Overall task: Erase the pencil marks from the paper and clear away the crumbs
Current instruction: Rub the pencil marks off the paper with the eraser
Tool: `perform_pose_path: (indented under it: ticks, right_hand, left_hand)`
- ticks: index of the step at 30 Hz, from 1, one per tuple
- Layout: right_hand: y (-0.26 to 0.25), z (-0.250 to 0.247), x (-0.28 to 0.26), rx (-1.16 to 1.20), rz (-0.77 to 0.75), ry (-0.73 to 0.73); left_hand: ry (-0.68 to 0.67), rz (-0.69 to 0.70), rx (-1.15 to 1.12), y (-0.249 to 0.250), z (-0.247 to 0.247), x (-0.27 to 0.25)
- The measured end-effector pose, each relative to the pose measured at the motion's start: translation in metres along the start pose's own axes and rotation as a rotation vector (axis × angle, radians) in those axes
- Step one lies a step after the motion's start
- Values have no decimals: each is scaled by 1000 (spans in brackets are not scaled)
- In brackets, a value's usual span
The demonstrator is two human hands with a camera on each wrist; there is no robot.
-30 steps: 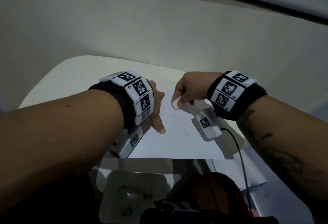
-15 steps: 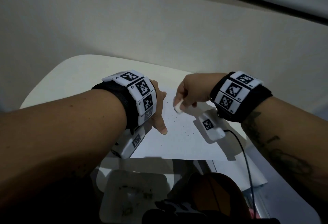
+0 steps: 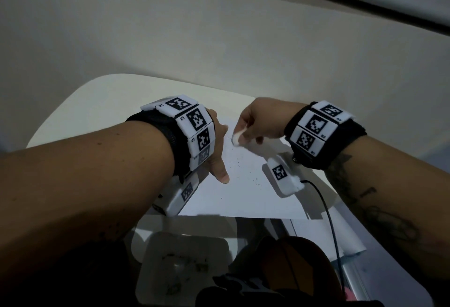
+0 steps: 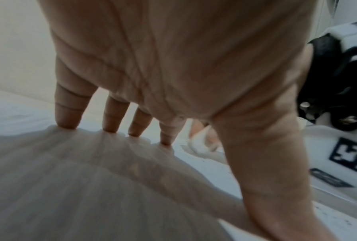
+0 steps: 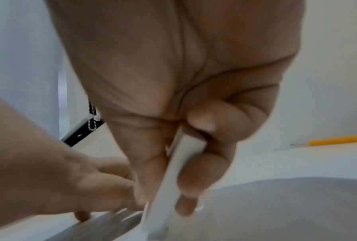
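Observation:
A white sheet of paper (image 3: 243, 194) lies on the white table (image 3: 102, 102), sprinkled with small dark eraser crumbs (image 3: 241, 160). My left hand (image 3: 216, 146) presses the sheet's left part flat with straight, spread fingers (image 4: 67, 110) and the thumb stretched toward me. My right hand (image 3: 258, 124) pinches a white eraser (image 3: 236, 138) between thumb and curled fingers, its tip at the paper's upper middle, close beside the left hand. In the right wrist view the eraser (image 5: 173, 176) is a long white block running down to the sheet.
A yellow pencil (image 5: 338, 140) lies on the table to the right of the hands. A white tray (image 3: 185, 265) with dark scraps sits below the table's near edge. A black cable (image 3: 328, 214) runs from the right wrist camera. A wall stands close behind the table.
The right hand with the eraser has shifted slightly along the top of the sheet. The left hand has stayed pressed on the paper.

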State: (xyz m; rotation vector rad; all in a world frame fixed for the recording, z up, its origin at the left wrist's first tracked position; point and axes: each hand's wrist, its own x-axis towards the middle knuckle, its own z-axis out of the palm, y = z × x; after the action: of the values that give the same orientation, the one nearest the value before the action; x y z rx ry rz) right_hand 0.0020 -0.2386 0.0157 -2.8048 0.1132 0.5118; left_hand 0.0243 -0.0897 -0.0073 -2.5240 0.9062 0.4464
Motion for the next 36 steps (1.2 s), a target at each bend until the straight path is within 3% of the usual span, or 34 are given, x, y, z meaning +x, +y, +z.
perform_pose_path:
  ticks: [2,4,10,14,17,24,28,33,36]
  right_hand:
    - [-1,1,7,59,8,101]
    - [-3,7,9,48,-3,101]
    - [5,5,-8,29,-10,-151]
    - [17,-8,3,101,63,127]
    - [16,-10,14,75,70,191]
    - [10,2,13,17,33,84]
    - [11,-6,-3,-85,24,-121]
    - [7,-6,15,16,36,157]
    - [7,3,19,30,27,136]
  left_hand:
    - [4,15,-5,0,-1,-1]
    - [0,24,-8,-1,0,-1]
    - [-7,11,10,1,0,1]
    - [-17,19,-33,-2,-2,1]
    - [-9,26,-10,-1,-2,2]
    - [-13,27,-18,0,-2,6]
    - [-16,7,-34,-1,2,9]
    - [-23,15,-24,-1,-3,4]
    - [-19,24,10,1,-5,1]
